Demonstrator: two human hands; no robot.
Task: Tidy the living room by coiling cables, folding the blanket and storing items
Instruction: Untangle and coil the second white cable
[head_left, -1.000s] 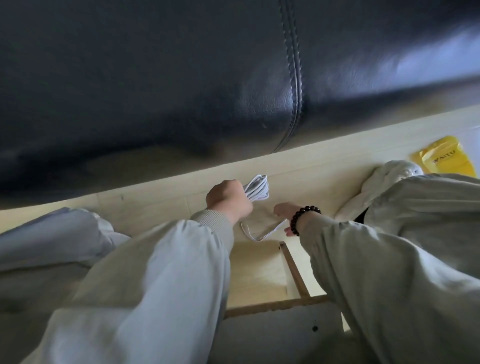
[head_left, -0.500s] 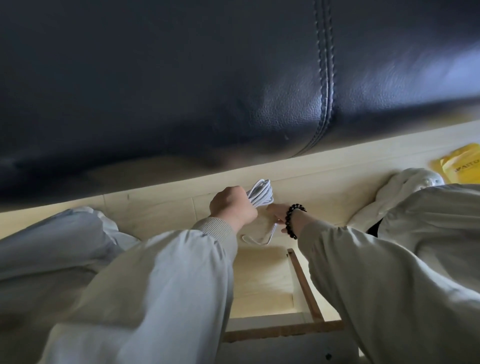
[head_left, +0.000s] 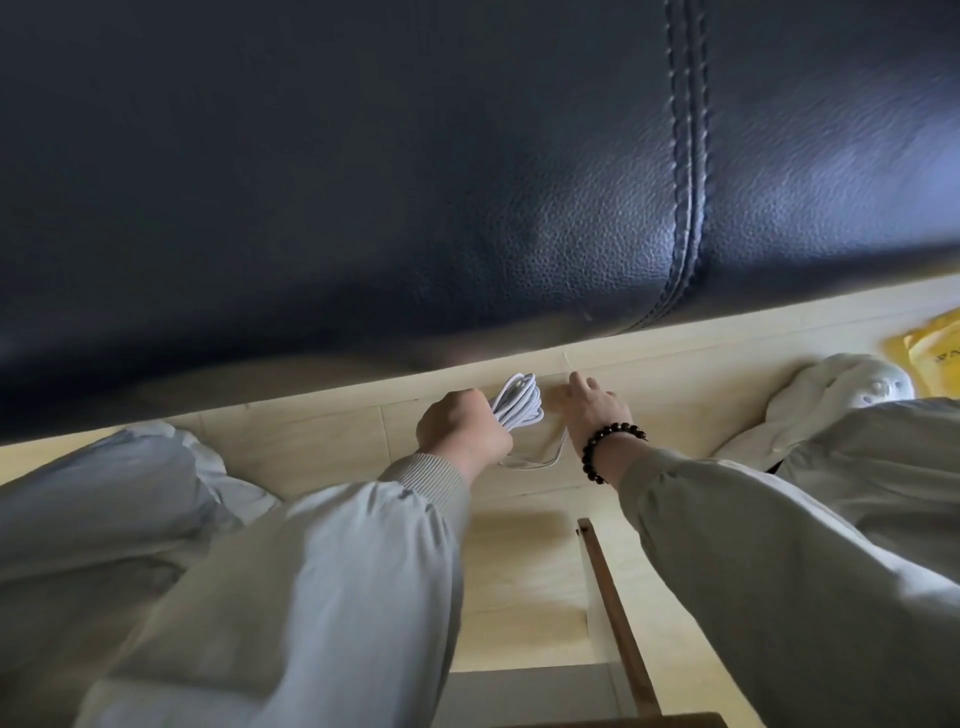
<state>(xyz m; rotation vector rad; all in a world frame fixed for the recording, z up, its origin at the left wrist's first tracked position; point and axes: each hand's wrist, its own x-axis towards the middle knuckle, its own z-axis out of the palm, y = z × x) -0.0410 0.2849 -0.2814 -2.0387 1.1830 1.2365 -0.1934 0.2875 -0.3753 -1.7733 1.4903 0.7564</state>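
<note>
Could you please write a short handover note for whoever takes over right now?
Left hand: grips the coiled white cable above the floor, by the sofa.
Right hand: beside the coil; the loose tail runs up under it, grip hidden.
Done: most of the cable is coiled.
Left: wind in the tail and store the coil, perhaps in the open drawer below. Blanket not in view.

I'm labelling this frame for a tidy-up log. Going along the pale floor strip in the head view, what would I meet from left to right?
left hand → coiled white cable → right hand → white slipper → yellow bag
</note>
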